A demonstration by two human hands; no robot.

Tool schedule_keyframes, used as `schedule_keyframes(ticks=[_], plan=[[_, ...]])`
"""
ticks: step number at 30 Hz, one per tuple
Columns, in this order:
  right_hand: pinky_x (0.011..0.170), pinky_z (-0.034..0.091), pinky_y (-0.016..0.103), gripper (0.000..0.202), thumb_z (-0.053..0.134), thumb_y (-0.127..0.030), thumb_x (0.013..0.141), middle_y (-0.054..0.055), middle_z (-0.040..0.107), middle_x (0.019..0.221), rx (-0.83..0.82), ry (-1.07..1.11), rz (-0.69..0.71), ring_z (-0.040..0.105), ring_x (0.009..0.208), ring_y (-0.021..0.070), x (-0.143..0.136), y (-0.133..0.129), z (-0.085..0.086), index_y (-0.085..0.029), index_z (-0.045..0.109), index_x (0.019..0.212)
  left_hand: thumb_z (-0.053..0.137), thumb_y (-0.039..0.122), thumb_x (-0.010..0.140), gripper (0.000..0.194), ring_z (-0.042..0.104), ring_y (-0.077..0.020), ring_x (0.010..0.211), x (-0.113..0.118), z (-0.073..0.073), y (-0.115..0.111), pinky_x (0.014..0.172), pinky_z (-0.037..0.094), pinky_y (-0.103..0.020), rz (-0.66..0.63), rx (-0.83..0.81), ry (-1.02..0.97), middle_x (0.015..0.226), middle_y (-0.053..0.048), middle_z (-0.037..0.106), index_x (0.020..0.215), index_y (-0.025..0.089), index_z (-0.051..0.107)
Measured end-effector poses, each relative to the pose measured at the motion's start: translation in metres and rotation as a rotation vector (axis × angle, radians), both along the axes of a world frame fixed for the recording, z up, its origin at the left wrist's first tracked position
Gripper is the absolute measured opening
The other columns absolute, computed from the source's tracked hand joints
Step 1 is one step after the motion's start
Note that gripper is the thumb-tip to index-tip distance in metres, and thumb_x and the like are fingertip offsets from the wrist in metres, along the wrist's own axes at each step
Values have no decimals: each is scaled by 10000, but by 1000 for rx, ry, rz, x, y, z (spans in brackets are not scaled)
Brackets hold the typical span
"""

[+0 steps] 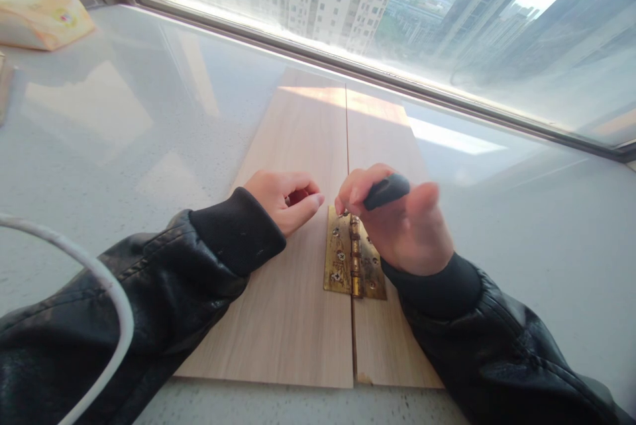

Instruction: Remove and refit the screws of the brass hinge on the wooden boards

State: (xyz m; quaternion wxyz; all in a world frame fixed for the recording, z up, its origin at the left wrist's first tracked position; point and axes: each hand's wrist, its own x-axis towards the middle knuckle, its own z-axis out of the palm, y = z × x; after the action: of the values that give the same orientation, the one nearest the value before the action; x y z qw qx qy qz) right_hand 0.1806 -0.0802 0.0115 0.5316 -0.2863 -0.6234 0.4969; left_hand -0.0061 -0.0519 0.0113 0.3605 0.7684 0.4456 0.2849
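A brass hinge [340, 256] lies flat across the seam between a wide wooden board [283, 306] and a narrower wooden board [392, 352]. Cross-head screws show in its left leaf; part of the right leaf is hidden by my right hand [397, 226]. That hand is over the hinge's upper right, its fingers curled round the black handle of a screwdriver [387, 191], with the thumb raised. The shaft is out of sight. My left hand [288, 196] is just left of the hinge above the wide board, fingers curled and thumb near the index fingertip; anything in them is hidden.
The boards rest on a pale speckled countertop [189, 140] beneath a window [318, 47]. A white cable [112, 286] curves across the lower left, in front of my left sleeve. At the far left stands a yellowish package [47, 14].
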Motion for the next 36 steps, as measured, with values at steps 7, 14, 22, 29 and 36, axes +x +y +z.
schedule_keyframes(ticks=[7, 14, 22, 29, 36], plan=[[735, 454, 333, 376, 669, -590, 880, 11, 583, 845, -2, 13, 1, 575, 784, 148, 3, -1, -4, -241, 683, 1017, 549, 352, 855, 285, 465, -94, 570, 0, -4, 2, 579, 355, -251, 1, 1, -23, 629, 10, 626, 808, 123, 713], [665, 463, 329, 429, 515, -650, 948, 3, 634, 706, -67, 26, 5, 595, 678, 160, -1, 0, 1, -231, 598, 907, 554, 318, 864, 251, 456, -85, 565, 0, -1, 1, 573, 350, -244, -1, -14, -11, 627, 24, 612, 801, 128, 705], [764, 471, 367, 482, 493, -613, 971, 37, 646, 808, -50, 24, -51, 596, 780, 176, -3, 0, 0, -249, 741, 777, 555, 318, 862, 250, 469, -92, 571, 0, -1, 0, 581, 356, -250, 3, -9, -17, 628, 19, 620, 799, 127, 704], [636, 434, 358, 507, 432, -611, 998, 6, 555, 607, -118, 11, -26, 553, 621, 161, -2, -3, 2, -268, 736, 782, 558, 322, 854, 249, 436, -85, 553, 0, -3, 1, 570, 336, -251, 7, 2, -25, 602, 30, 589, 770, 133, 696], [478, 419, 333, 538, 377, -654, 994, -45, 386, 411, -64, 43, -3, 406, 387, 137, 0, -1, 12, -266, 602, 697, 548, 342, 855, 261, 446, -90, 551, 0, -4, 2, 570, 346, -253, 3, 3, -24, 630, 7, 640, 774, 135, 685]])
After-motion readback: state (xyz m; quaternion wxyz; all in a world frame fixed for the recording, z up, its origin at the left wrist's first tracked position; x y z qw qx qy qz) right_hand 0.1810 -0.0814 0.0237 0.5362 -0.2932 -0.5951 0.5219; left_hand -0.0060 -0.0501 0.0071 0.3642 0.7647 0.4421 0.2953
